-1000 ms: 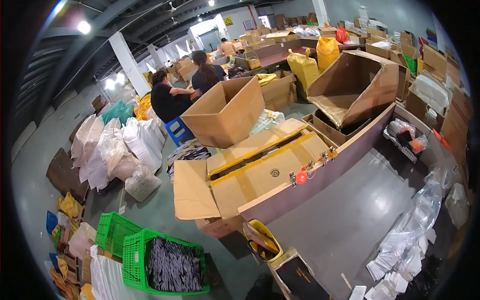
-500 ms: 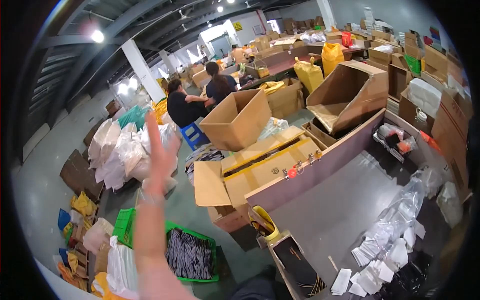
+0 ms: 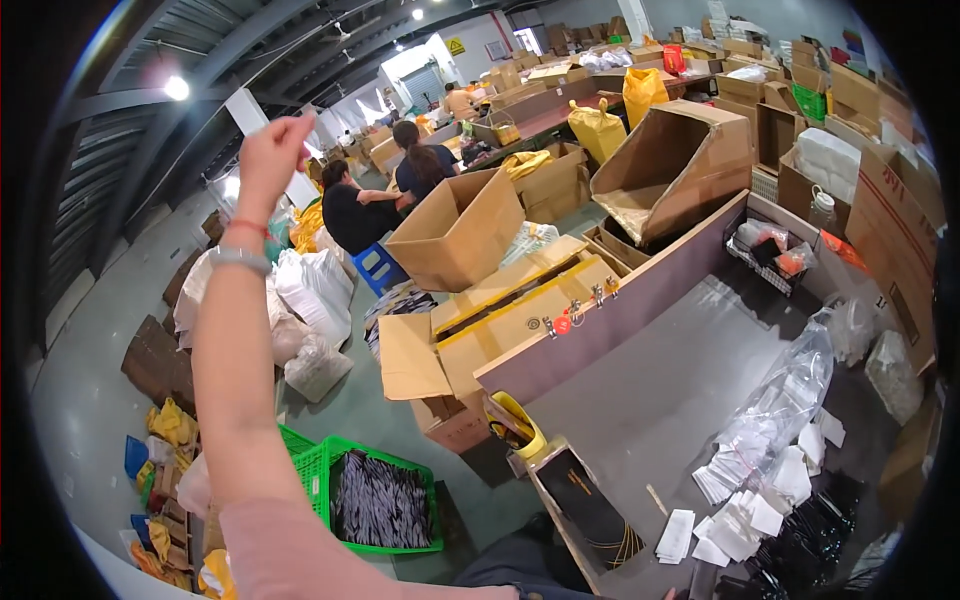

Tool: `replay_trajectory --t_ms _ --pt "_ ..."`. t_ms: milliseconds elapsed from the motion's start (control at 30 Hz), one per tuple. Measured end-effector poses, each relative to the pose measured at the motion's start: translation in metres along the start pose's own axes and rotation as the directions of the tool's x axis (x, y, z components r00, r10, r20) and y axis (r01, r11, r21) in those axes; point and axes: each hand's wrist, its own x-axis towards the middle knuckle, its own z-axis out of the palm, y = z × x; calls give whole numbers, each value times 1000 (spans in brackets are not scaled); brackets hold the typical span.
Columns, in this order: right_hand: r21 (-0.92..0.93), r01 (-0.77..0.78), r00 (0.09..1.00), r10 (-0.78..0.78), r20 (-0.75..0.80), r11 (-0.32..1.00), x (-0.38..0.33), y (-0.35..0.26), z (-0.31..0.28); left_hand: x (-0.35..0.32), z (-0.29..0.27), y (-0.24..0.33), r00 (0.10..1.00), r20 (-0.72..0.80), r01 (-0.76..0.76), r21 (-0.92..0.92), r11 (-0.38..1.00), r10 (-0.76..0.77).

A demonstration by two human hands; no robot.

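Observation:
My left hand is raised at the upper left, with its fingers curled in and no object visible in them. A red string and a pale bangle circle that wrist; a pink sleeve covers the upper arm. Below the arm, a green plastic crate on the floor holds many thin dark strips. To the right is a grey worktable with white paper cards, clear plastic bags and a heap of black pieces. My right hand does not show.
An open carton stands against the table's raised wooden edge, where small clips hang. A yellow holder with tools sits at the near corner. White sacks lie on the left. Two people sit beyond the cartons.
My left hand has gone up and slightly left, and its spread fingers have curled in. The view has shifted a little; the table's contents look unchanged.

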Motion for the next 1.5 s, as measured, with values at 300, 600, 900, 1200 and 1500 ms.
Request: replay_trajectory --t_ms 300,600,900,1200,1500 --pt "-30 -19 999 17 -52 999 20 -33 13 -526 160 -319 727 617 -449 96 888 301" --pt "-94 -47 995 39 -90 994 49 -77 41 -702 258 -436 473 881 -327 183 927 -7" --pt "-99 -56 985 39 -165 993 59 -82 54 -690 281 -421 420 905 -391 120 912 61" --pt "-104 -67 971 41 -236 992 74 -68 68 -678 313 -390 358 925 -455 56 889 125" --pt "-132 -61 961 22 -276 989 71 -50 91 -698 343 -363 266 948 -491 -21 871 174"
